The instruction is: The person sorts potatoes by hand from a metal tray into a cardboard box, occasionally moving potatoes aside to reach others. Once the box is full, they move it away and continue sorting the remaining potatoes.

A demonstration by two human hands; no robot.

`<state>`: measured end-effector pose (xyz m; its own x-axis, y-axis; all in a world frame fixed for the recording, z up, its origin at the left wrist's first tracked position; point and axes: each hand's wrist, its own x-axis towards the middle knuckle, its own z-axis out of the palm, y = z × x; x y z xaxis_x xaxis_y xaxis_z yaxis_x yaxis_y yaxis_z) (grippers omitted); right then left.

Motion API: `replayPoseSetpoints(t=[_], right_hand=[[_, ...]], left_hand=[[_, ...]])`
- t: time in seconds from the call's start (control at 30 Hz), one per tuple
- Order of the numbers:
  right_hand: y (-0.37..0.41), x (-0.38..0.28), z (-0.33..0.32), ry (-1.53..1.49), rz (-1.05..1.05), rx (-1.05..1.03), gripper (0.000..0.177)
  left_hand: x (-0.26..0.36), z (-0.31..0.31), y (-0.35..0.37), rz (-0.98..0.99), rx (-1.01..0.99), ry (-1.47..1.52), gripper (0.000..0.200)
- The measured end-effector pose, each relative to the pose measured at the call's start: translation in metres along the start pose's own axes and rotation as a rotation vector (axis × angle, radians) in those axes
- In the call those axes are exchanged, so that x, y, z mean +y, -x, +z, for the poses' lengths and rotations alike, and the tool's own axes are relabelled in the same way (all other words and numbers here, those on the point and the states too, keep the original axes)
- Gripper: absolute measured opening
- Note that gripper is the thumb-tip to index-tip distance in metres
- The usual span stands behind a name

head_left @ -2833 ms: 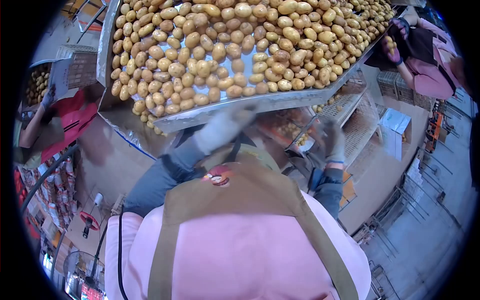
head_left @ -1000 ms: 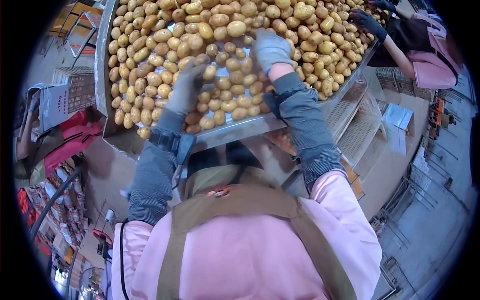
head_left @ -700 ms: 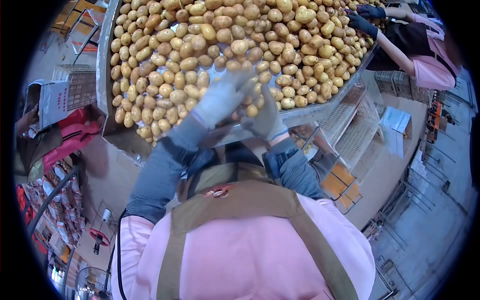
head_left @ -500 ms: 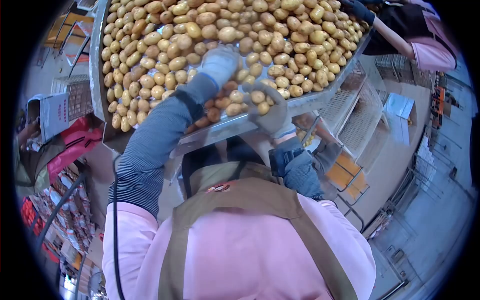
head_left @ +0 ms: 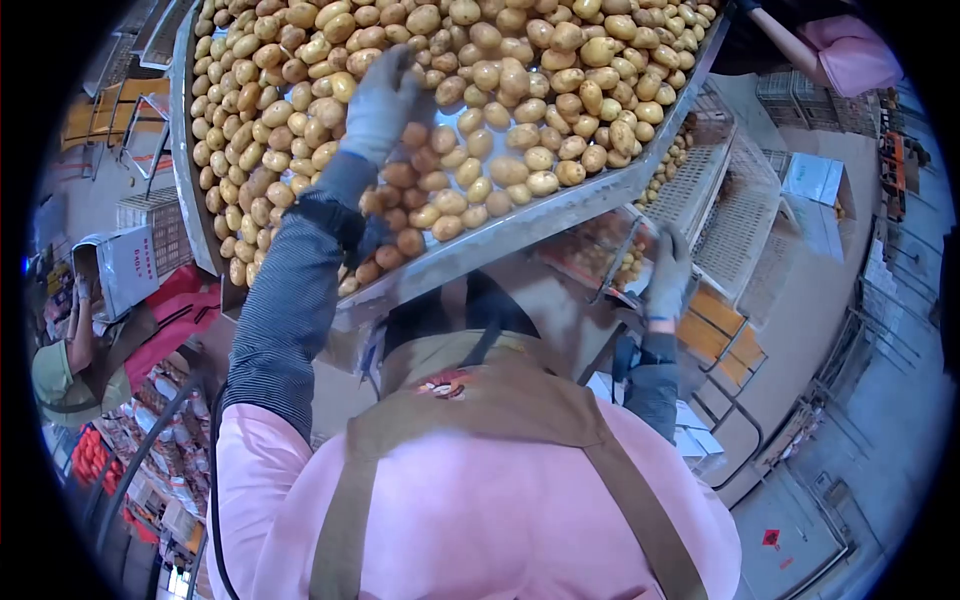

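Observation:
A metal-rimmed sorting table (head_left: 500, 232) is heaped with yellow-brown potatoes (head_left: 330, 85). My left hand (head_left: 380, 110), in a pale work glove, reaches over the heap with its fingers stretched forward against the potatoes. Around that wrist is a dark band, and a striped sleeve covers the forearm. My right hand (head_left: 668, 278), gloved as well, hangs lower, to the right of the table's front edge. Its fingers are extended beside a box of potatoes (head_left: 625, 262), with no potato visible in it.
Plastic crates (head_left: 740, 235) stand right of the table, near a white carton (head_left: 812, 180). Another person's arm (head_left: 790, 45) reaches in at top right. On the left, a person in a cap (head_left: 75, 380) is near a white box (head_left: 125, 258). An orange-topped stool (head_left: 715, 335) stands at right.
My right hand has left the potatoes at the table's front edge and moved right and down beside the box. My left hand has shifted left and farther up over the heap.

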<state>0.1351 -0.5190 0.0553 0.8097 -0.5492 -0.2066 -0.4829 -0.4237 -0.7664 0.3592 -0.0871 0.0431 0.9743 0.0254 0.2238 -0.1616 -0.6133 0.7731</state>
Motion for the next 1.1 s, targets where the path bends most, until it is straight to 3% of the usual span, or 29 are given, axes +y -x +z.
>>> replayPoseSetpoints(t=[0.03, 0.1, 0.13, 0.17, 0.2, 0.27, 0.33, 0.37, 0.4, 0.43, 0.47, 0.5, 0.63, 0.7, 0.73, 0.8, 0.9, 0.93, 1.0, 1.07, 1.1], right_hand=[[0.010, -0.076, 0.032, -0.229, 0.029, -0.148, 0.043], [0.011, -0.142, 0.096, -0.026, -0.415, -0.295, 0.043], [0.001, -0.158, 0.134, 0.064, -0.863, -0.238, 0.042], [-0.021, -0.182, 0.173, 0.123, -1.145, -0.234, 0.031], [-0.031, -0.205, 0.207, 0.397, -1.166, -0.241, 0.027], [-0.048, -0.223, 0.253, 0.876, -1.115, -0.276, 0.028], [-0.044, -0.236, 0.272, 1.004, -0.969, -0.322, 0.028], [-0.049, -0.225, 0.292, 1.056, -0.897, -0.269, 0.029], [-0.052, -0.210, 0.312, 1.107, -0.816, -0.221, 0.029], [-0.051, -0.210, 0.315, 1.120, -0.773, -0.276, 0.031], [-0.050, -0.213, 0.315, 1.126, -0.739, -0.330, 0.033], [-0.045, -0.223, 0.313, 1.166, -0.709, -0.315, 0.035], [-0.037, -0.224, 0.320, 1.169, -0.739, -0.179, 0.034], [-0.042, -0.229, 0.318, 1.113, -0.700, -0.289, 0.033], [-0.048, -0.227, 0.323, 1.084, -0.662, -0.329, 0.032], [-0.042, -0.229, 0.298, 1.023, -0.714, -0.340, 0.031], [-0.038, -0.208, 0.286, 0.562, -0.793, -0.174, 0.038], [-0.029, -0.205, 0.278, 0.337, -0.879, 0.009, 0.037], [0.001, -0.227, 0.213, 0.146, -0.636, -0.285, 0.029], [0.023, -0.202, 0.182, -0.323, -0.416, -0.382, 0.029], [0.035, -0.184, 0.171, -0.556, -0.295, -0.424, 0.030]], left_hand=[[0.003, -0.003, -0.018, 0.114, -0.044, -0.140, 0.034], [-0.002, 0.009, -0.050, 0.258, -0.195, -0.447, 0.034], [0.000, 0.019, -0.061, 0.288, -0.296, -0.617, 0.034], [0.018, 0.027, -0.066, 0.242, -0.467, -0.768, 0.035], [0.014, 0.038, -0.062, 0.310, -0.405, -0.806, 0.032], [0.025, 0.042, -0.059, 0.262, -0.434, -0.889, 0.034], [-0.016, 0.046, -0.058, 0.497, -0.238, -0.676, 0.035], [-0.012, 0.047, -0.065, 0.326, -0.344, -0.742, 0.035], [0.005, 0.032, -0.059, 0.294, -0.368, -0.788, 0.026], [-0.025, 0.044, -0.065, 0.254, -0.415, -0.786, 0.025], [-0.014, 0.038, -0.063, 0.244, -0.444, -0.790, 0.030], [-0.008, 0.033, -0.063, 0.181, -0.470, -0.796, 0.034], [-0.005, 0.024, -0.066, 0.280, -0.554, -0.841, 0.050], [0.009, 0.022, -0.057, 0.199, -0.544, -0.799, 0.057], [-0.015, 0.030, -0.054, 0.239, -0.560, -0.829, 0.057], [0.000, 0.022, -0.052, 0.258, -0.639, -0.870, 0.059], [-0.043, 0.033, -0.077, 0.226, -0.701, -0.846, 0.037], [-0.050, 0.034, -0.082, 0.227, -0.729, -0.812, 0.035], [-0.050, 0.021, -0.071, 0.240, -0.622, -0.609, 0.038], [-0.036, 0.001, -0.058, 0.186, -0.521, -0.329, 0.036], [-0.016, -0.003, -0.046, 0.041, -0.432, -0.317, 0.036]])
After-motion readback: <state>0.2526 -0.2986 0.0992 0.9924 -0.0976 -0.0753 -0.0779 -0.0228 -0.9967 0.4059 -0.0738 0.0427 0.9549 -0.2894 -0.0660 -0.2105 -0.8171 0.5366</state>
